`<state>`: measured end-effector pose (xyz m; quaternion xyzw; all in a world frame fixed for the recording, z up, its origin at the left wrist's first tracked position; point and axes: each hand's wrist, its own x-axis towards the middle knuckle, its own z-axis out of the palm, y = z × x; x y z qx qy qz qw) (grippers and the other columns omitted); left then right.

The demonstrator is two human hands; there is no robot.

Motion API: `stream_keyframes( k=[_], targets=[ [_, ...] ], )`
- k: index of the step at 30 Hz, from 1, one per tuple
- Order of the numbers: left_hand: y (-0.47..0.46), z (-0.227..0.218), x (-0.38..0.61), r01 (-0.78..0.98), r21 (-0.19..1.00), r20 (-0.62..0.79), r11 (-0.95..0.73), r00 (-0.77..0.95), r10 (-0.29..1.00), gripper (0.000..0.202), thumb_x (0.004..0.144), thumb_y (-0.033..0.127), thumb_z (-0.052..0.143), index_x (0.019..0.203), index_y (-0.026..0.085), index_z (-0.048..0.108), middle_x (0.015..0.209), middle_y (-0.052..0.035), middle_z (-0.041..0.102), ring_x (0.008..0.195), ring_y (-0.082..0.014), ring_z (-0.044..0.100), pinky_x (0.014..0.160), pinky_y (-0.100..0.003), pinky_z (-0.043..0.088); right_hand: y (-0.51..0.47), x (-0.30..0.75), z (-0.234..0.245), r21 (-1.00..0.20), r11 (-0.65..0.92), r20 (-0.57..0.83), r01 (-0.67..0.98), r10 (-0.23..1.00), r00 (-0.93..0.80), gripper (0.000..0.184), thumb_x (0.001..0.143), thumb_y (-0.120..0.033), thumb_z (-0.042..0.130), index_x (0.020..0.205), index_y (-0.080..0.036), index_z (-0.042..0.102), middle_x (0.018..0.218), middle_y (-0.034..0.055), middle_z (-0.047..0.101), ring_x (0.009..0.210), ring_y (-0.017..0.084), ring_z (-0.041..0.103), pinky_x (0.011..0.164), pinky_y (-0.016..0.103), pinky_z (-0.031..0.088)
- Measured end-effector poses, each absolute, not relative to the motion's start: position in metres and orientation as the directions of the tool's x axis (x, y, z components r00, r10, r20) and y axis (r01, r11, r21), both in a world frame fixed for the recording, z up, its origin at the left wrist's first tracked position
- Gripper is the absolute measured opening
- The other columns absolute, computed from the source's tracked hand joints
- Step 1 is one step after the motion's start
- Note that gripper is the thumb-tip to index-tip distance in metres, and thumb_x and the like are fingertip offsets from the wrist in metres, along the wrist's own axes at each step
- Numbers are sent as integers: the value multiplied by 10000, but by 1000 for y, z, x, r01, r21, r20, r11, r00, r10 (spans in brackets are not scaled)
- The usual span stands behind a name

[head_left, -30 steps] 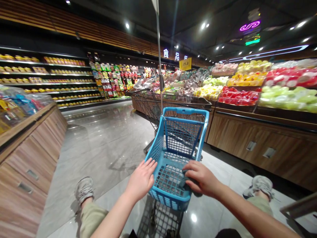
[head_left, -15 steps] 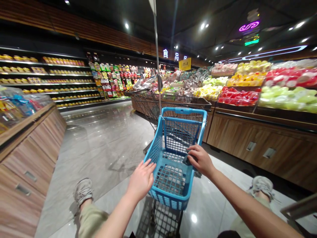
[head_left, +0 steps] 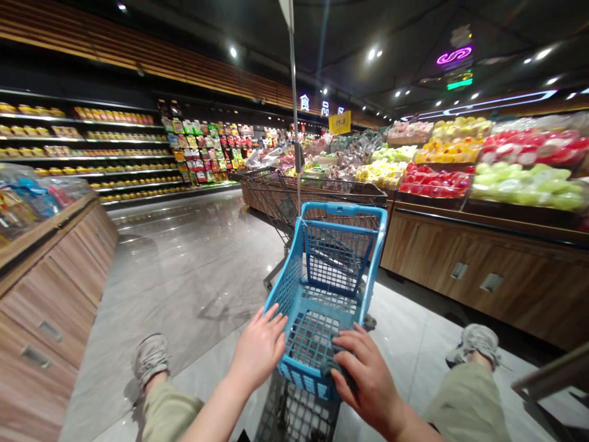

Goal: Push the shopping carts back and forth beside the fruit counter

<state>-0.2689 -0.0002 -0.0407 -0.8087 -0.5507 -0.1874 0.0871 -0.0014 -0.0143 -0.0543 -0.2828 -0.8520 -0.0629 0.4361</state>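
Observation:
A blue plastic basket sits on top of a grey wire trolley in front of me. My left hand lies against the basket's left rim near the front corner, fingers stretched out and slightly apart. My right hand presses a dark grey cloth onto the basket's near edge, fingers curled over it. A thin metal pole rises from the basket's far left corner. My two shoes show on either side of the trolley.
A wooden produce stand with red, green and yellow fruit runs along the right. A wooden counter stands at the left. A large wire cart is parked behind the basket. Shelves line the far wall across a glossy floor.
My right hand with the cloth moved forward along the basket's right rim, then came back to the near edge. My left hand stayed on the left rim.

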Motion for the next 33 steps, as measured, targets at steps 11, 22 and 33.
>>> stream_keyframes(
  k=[11, 22, 33],
  targets=[
    [-16, -34, -255, 939, 32, 350, -343, 311, 884, 477, 949, 518, 439, 1126, 150, 684, 1181, -124, 704, 1320, -319, 483, 1131, -543, 327, 24, 24, -58, -149, 910, 819, 386, 333, -468, 111, 831, -266, 520, 913, -250, 593, 1039, 79, 664, 1038, 267, 603, 993, 553, 448],
    [17, -27, -217, 911, 30, 255, -412, 392, 884, 513, 840, 640, 558, 937, 161, 716, 932, -110, 752, 994, -281, 682, 1099, -480, 377, 87, 61, -45, -113, 911, 746, 398, 342, -571, 214, 920, -288, 395, 881, -226, 596, 1037, 76, 635, 1019, 227, 575, 1009, 504, 438],
    [37, -40, -166, 966, 32, 280, -258, 240, 930, 765, 874, 741, 331, 788, 122, 774, 745, -160, 748, 774, -286, 714, 1062, -490, 393, 122, 93, -43, -172, 832, 695, 527, 482, -534, 269, 971, -294, 390, 901, -212, 636, 1147, 89, 630, 1129, 223, 569, 993, 438, 492]
  ],
)
